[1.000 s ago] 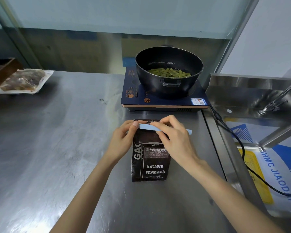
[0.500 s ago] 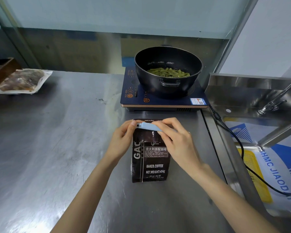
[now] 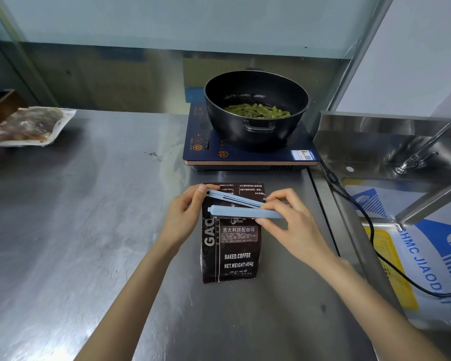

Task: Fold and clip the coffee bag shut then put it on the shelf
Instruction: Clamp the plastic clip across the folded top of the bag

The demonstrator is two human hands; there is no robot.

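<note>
A: What lies nearest, under the hands?

B: A dark coffee bag (image 3: 229, 246) flat on the steel bench (image 3: 89, 230), its printed bottom end toward the person, its folded top end beneath both hands.

A: And the left hand (image 3: 184, 217)?

B: Its grip is pinched together on the left tip of the far arm of a pale blue bag clip (image 3: 242, 208), at the bag's left edge.

A: The right hand (image 3: 289, 217)?

B: Its fingers are closed on the clip's right end, where the two arms meet, at the bag's right edge.

A: So the clip is shut?

B: No. Its arms stand spread in a narrow V opening leftward. The near arm lies across the bag's face; the far arm angles up to the left hand. I cannot tell whether the fold sits between them.

A: What is beyond the hands?

B: An induction cooker (image 3: 248, 152) just past the bag's top, carrying a black pot (image 3: 255, 110) with green bean pieces (image 3: 258, 112) inside.

A: To the right of the right hand?

B: A black cord (image 3: 354, 201) runs from the cooker down over a sink (image 3: 375, 142), with a tap (image 3: 427, 144) further off.

A: And far left of the left hand?

B: A sealed food packet (image 3: 29, 126), well apart, at the bench's back edge.
</note>
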